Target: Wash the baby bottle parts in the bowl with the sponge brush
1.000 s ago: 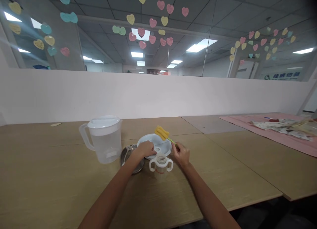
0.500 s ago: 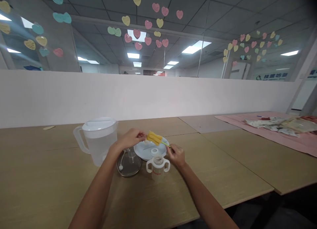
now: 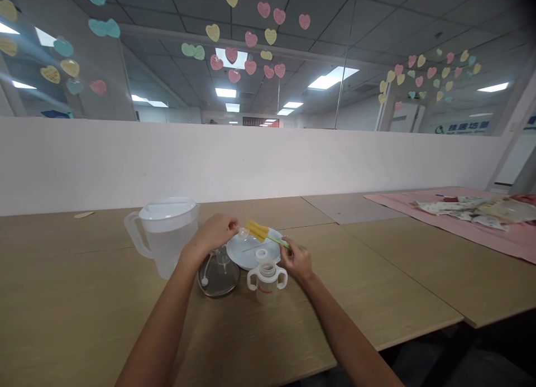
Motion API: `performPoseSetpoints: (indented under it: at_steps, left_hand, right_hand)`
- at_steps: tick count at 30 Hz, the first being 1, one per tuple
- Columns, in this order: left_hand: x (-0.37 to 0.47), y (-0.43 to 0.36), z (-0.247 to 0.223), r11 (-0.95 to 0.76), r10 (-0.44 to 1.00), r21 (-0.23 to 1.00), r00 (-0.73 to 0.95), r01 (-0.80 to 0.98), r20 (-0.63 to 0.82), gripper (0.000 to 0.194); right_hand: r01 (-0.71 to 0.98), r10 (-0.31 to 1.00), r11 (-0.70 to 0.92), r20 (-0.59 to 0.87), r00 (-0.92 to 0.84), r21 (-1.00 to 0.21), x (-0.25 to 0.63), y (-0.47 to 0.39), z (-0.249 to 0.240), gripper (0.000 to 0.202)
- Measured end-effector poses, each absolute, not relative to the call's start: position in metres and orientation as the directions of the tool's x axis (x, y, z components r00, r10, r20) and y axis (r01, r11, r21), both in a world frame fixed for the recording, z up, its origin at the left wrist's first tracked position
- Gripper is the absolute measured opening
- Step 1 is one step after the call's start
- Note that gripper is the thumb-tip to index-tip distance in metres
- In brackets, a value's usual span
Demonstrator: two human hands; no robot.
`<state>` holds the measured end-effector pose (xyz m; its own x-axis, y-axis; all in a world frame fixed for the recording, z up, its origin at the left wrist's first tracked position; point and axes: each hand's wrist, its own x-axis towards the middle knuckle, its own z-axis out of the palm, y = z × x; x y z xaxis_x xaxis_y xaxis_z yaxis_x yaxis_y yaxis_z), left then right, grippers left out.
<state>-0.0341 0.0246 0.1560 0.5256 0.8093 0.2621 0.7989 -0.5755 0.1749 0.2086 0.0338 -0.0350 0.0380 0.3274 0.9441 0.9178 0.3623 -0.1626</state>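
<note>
My left hand (image 3: 218,230) pinches a small clear piece that looks like a bottle teat (image 3: 243,234). Its wide end faces the yellow sponge head of a bottle brush (image 3: 257,230); I cannot tell whether the sponge is inside it. The brush's thin green handle is gripped by my right hand (image 3: 296,259). Both are held over a white plate (image 3: 239,258), where a white ring (image 3: 262,255) lies near the front rim. In front stands an uncapped baby bottle (image 3: 267,289) with two white handles.
A lidded clear pitcher (image 3: 170,242) of water stands left. Beside my left forearm, a dark round dish (image 3: 218,289) holds clear parts and a tube with a white end. Farther right, a pink cloth (image 3: 460,230) carries plastic bags. A white wall (image 3: 268,163) runs behind the table.
The yellow sponge has turned and shifted slightly left, and more of the clear piece in my left hand now shows. The bottle, plate and pitcher stay put.
</note>
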Motion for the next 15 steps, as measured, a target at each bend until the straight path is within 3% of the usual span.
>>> performPoseSetpoints:
  at_steps: [4,7,12,15]
  left_hand:
    - [-0.037,0.031,0.149,-0.394,0.919,-0.006,0.394,0.919,0.002,0.016]
    - [-0.032,0.043,0.137,-0.348,0.925,-0.109,0.323,0.931,-0.199,0.013]
    - [-0.019,0.06,0.111,-0.331,0.917,-0.125,0.288,0.935,-0.277,0.01]
    - [-0.014,0.057,0.103,-0.324,0.93,-0.101,0.298,0.941,-0.213,0.019]
  right_hand:
    - [0.922,0.297,0.318,0.947,0.123,-0.22,0.211,0.037,-0.037,0.022]
    - [0.925,0.279,0.327,0.955,0.1,-0.193,0.212,0.038,-0.037,0.02]
    - [0.96,0.208,0.243,0.974,0.092,-0.143,0.213,0.038,-0.031,0.019]
    - [0.972,0.173,0.172,0.976,0.129,-0.159,0.215,0.038,-0.027,0.023]
